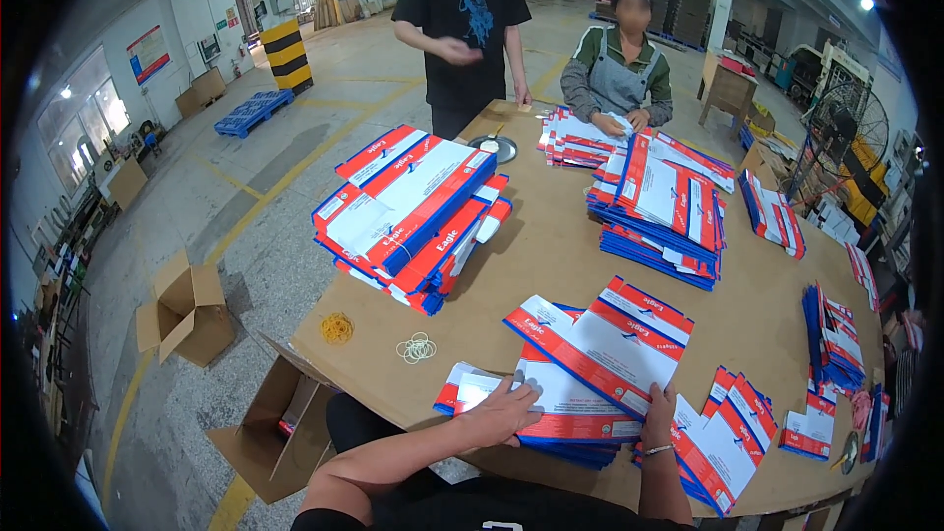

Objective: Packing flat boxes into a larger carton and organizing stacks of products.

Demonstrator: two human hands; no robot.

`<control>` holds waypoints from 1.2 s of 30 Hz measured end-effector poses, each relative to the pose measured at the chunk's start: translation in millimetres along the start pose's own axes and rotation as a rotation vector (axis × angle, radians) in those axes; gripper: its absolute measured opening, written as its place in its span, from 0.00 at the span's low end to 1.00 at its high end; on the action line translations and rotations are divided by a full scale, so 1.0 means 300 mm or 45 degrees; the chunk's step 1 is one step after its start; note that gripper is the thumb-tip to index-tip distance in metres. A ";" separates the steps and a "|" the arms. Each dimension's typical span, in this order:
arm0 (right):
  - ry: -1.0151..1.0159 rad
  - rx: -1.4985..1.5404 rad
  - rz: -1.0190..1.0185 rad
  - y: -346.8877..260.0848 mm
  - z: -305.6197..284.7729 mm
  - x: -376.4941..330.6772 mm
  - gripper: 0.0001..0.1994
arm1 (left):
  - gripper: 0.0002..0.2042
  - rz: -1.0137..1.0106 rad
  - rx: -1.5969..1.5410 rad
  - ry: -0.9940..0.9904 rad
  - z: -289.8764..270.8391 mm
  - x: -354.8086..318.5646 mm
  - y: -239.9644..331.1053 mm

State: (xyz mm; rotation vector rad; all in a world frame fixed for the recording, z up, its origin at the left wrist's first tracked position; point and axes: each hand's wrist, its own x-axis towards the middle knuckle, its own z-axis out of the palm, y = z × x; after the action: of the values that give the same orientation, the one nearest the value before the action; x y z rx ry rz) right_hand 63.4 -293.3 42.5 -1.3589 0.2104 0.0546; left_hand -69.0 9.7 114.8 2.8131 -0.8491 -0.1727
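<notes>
Red, white and blue flat printed cartons lie in a stack (575,411) at the table's near edge. My left hand (501,410) rests on the left part of this stack, its fingers stretched out over the top sheet. My right hand (659,416) grips the lower right corner of a flat carton (629,339), thumb on top. That carton lies at a slant over the stack, its far end reaching toward the middle of the table. Just right of my right hand is another fanned pile of flat cartons (726,442).
On the brown table (531,236) stand a tall carton pile (408,206) at left and another (659,202) farther back. Yellow rubber bands (336,327) and pale bands (417,347) lie near the left edge. Two people are across the table. Open boxes (187,310) stand on the floor.
</notes>
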 end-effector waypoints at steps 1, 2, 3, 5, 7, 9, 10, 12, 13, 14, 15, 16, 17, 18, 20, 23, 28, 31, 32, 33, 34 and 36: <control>0.005 -0.025 0.006 -0.001 -0.001 0.004 0.19 | 0.31 -0.003 0.015 0.036 -0.012 -0.003 -0.004; 0.005 -0.023 0.004 0.002 -0.001 0.010 0.19 | 0.31 -0.002 0.018 0.037 -0.026 -0.007 -0.010; 0.025 -0.042 0.005 0.009 -0.004 0.010 0.17 | 0.34 -0.057 0.046 0.147 -0.035 -0.015 -0.012; 0.042 -0.056 0.000 0.014 -0.001 0.018 0.16 | 0.37 -0.111 0.081 0.261 -0.026 -0.029 -0.031; 0.019 0.055 -0.017 0.017 0.007 0.011 0.16 | 0.42 -0.363 0.045 0.383 0.031 -0.044 -0.061; 0.037 0.026 -0.020 0.028 0.002 0.015 0.16 | 0.42 -0.421 -0.020 0.325 0.047 -0.048 -0.080; 0.050 -0.001 -0.028 0.032 0.000 0.014 0.17 | 0.42 -0.479 -0.082 0.272 0.047 -0.052 -0.080; 0.043 -0.009 -0.056 0.025 0.008 -0.002 0.17 | 0.40 -0.534 -0.107 0.203 0.024 -0.050 -0.064; 0.039 -0.020 -0.085 0.020 0.010 -0.012 0.17 | 0.38 -0.587 -0.135 0.135 0.010 -0.047 -0.054; 0.039 -0.019 -0.083 0.025 0.001 -0.018 0.17 | 0.38 -0.587 -0.134 0.133 0.011 -0.045 -0.044; 0.048 0.006 -0.069 0.030 -0.004 -0.016 0.17 | 0.35 -0.603 -0.178 0.226 0.010 -0.041 -0.041; 0.060 0.028 -0.052 0.036 -0.013 -0.017 0.18 | 0.32 -0.617 -0.224 0.317 0.012 -0.041 -0.035; 0.067 0.022 -0.045 0.041 -0.029 -0.022 0.18 | 0.32 -0.615 -0.232 0.310 0.017 -0.042 -0.029; 0.064 0.029 -0.016 0.045 -0.041 -0.016 0.18 | 0.30 -0.575 -0.273 0.374 0.023 -0.038 -0.034; 0.085 0.017 0.035 0.058 -0.070 -0.015 0.19 | 0.29 -0.529 -0.342 0.415 0.041 -0.029 -0.046; 0.052 -0.394 -0.214 0.047 -0.071 -0.011 0.19 | 0.27 -0.432 -0.392 0.598 0.111 -0.029 -0.095; 0.090 -0.229 -0.232 -0.053 -0.054 0.047 0.15 | 0.26 -0.359 -0.467 0.643 0.060 0.008 -0.154; 0.171 0.179 0.066 -0.194 0.022 -0.006 0.14 | 0.28 -0.353 -0.479 0.654 0.040 0.026 -0.153; 0.164 0.294 0.167 -0.206 0.024 -0.011 0.14 | 0.28 -0.356 -0.491 0.650 0.052 0.025 -0.154; 0.166 0.285 0.172 -0.210 0.013 -0.020 0.14 | 0.27 -0.380 -0.504 0.636 0.062 0.023 -0.148; 0.153 0.310 0.265 -0.215 0.005 -0.029 0.14 | 0.27 -0.403 -0.512 0.625 0.067 0.021 -0.146; 0.138 0.332 0.358 -0.215 -0.010 -0.044 0.14 | 0.27 -0.370 -0.527 0.649 0.075 0.019 -0.146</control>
State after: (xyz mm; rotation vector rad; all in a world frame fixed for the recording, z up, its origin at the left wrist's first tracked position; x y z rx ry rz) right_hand 60.6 -308.9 106.6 -1.0658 0.4825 0.1829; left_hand -44.5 38.7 82.8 2.3994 -0.2517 0.2861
